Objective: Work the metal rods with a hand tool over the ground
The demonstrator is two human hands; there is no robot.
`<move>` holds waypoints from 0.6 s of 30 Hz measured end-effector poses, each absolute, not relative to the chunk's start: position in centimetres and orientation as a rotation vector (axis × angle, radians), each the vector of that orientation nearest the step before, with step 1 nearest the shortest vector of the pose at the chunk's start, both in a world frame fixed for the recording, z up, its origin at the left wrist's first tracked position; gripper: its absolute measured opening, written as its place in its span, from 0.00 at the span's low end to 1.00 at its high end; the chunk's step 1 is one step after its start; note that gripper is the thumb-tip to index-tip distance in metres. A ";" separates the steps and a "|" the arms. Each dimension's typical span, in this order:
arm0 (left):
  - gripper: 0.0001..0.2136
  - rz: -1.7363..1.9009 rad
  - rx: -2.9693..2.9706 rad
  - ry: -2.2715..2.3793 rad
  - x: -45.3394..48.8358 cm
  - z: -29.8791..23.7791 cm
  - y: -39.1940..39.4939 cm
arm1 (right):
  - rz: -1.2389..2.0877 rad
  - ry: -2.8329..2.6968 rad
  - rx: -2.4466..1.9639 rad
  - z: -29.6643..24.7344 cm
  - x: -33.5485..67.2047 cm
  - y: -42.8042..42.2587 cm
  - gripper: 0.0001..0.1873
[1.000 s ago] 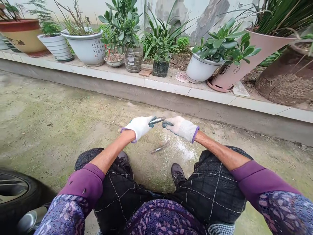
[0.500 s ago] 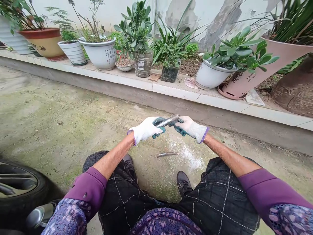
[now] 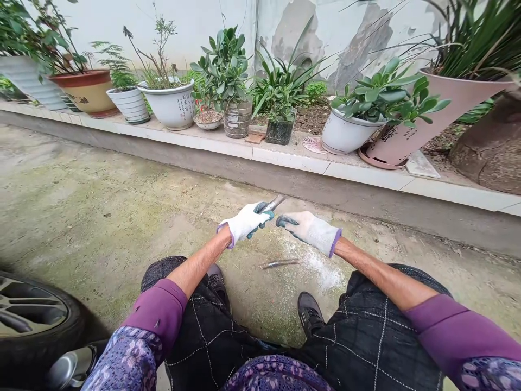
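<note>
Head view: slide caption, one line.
Gloved left hand grips a short rod, gloved right hand close by, with another rod lying on the ground near a white patch.

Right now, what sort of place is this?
Probably a home courtyard: potted plants line a tiled ledge against a peeling wall, and what looks like a car wheel stands at lower left on mossy, concrete-like ground.

White and teal on the gloves [image 3: 311,227], purple at the cuffs [image 3: 336,243]. Black with white grid lines on the trousers [image 3: 358,336]. Silver and brown on the held rod [image 3: 277,203].
</note>
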State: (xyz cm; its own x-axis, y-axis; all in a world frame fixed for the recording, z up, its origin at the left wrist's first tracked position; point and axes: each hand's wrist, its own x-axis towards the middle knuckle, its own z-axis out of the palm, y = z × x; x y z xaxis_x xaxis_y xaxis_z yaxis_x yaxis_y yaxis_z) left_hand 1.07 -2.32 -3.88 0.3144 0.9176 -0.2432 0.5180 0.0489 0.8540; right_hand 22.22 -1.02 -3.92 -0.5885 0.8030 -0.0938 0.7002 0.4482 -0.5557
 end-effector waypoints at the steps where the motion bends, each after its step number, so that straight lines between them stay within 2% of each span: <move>1: 0.17 0.451 1.723 1.393 1.0 -4.0 -2.1 | 0.786 -2.563 -1.332 -3.7 22.3 -1.1 0.18; 5: 0.12 0.066 2.210 1.537 1.6 -4.8 -1.9 | 0.572 -2.739 -1.423 -3.4 22.8 -1.0 0.17; 7: 0.10 -0.006 2.198 1.450 2.0 -5.1 -2.4 | 0.521 -2.763 -1.422 -3.6 23.3 -0.5 0.16; 13: 0.11 0.231 1.949 1.244 2.4 -3.5 -4.3 | 0.801 -2.476 -1.352 -4.1 24.1 0.9 0.15; 18: 0.12 0.489 1.735 1.194 1.2 -1.9 -3.3 | 0.980 -2.273 -1.502 -3.9 22.9 0.6 0.17</move>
State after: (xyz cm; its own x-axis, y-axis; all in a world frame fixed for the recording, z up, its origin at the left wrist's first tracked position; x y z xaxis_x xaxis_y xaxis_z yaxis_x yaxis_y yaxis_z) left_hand 1.18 -3.32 -1.85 0.4452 0.8780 -0.1758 0.5026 -0.0825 0.8606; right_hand 22.91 0.55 -3.86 -0.4397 0.8847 -0.1546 0.7196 0.2441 -0.6500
